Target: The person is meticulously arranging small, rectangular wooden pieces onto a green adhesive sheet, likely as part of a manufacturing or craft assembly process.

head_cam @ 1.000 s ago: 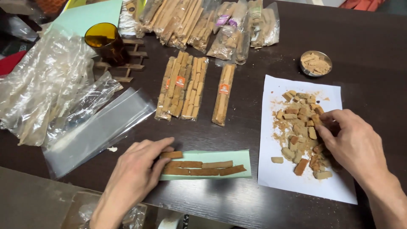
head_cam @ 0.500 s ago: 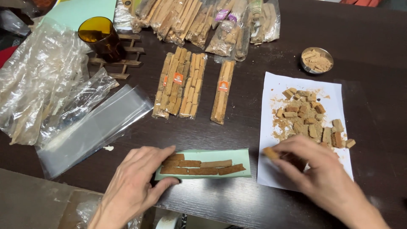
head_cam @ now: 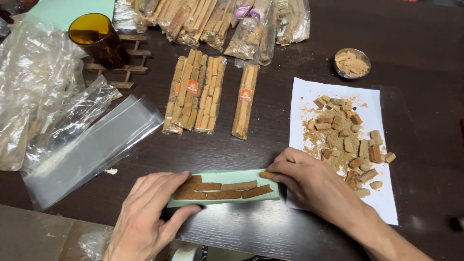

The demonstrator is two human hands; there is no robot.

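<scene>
A pale green card strip (head_cam: 227, 176) lies near the table's front edge with two rows of brown sticks (head_cam: 220, 190) on it. My left hand (head_cam: 150, 212) rests flat on the strip's left end, thumb along its lower edge. My right hand (head_cam: 314, 183) pinches a small brown stick piece (head_cam: 267, 175) at the strip's upper right end. To the right, a white paper sheet (head_cam: 382, 200) carries a heap of several short brown pieces (head_cam: 345, 137) and crumbs.
Three clear packets of sticks (head_cam: 208, 94) lie mid-table, with more packets (head_cam: 217, 19) at the back. Empty clear sleeves (head_cam: 87, 145) spread at left beside an amber glass (head_cam: 96, 38) on a wooden rack. A small metal dish of pieces (head_cam: 352, 63) sits back right.
My right hand left the heap on the white paper with one piece and moved left to the green strip's right end. My left hand stayed on the strip.
</scene>
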